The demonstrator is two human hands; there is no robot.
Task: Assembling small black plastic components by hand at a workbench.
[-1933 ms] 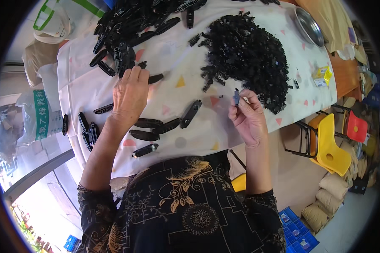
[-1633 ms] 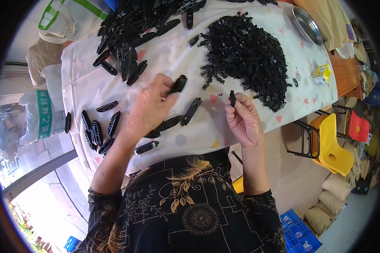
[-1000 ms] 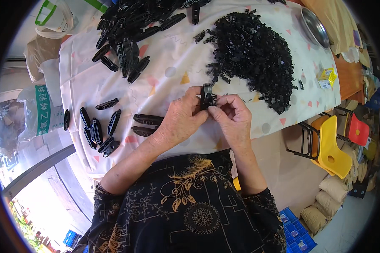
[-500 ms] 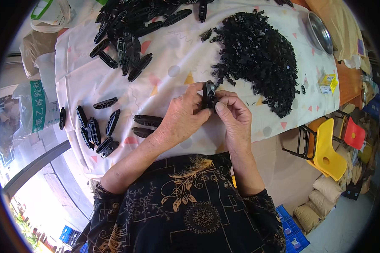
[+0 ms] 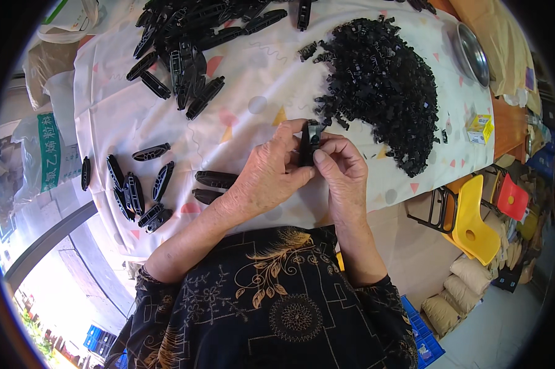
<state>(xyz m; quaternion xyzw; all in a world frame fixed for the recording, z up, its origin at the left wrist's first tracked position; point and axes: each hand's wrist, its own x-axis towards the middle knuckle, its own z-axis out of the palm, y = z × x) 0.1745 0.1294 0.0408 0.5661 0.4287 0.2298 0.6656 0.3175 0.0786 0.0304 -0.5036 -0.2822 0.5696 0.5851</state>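
Note:
Between my two hands, over the near middle of the table, is a long black plastic part [image 5: 305, 146], held upright. My left hand [image 5: 271, 166] is closed round it from the left, fingers behind and thumb in front. On the other side, the thumb and fingertips of my right hand [image 5: 342, 160] pinch at a small black clip [image 5: 315, 132] against the long part; how far it is fitted in cannot be made out. Two more long black parts [image 5: 216, 179] lie by my left wrist. A big heap of small black clips [image 5: 382, 92] spreads beyond my right hand.
A pile of long black parts [image 5: 194, 61] lies at the far left, and a loose group [image 5: 130, 190] at the near left. A metal bowl [image 5: 471, 55] and a small yellow box [image 5: 479, 129] stand at the right. Yellow chair [image 5: 474, 221] beside the table.
The long part has turned in my hands, so its narrow edge now shows with the small clip at its right. Both hands stay in nearly the same place; the view has shifted slightly.

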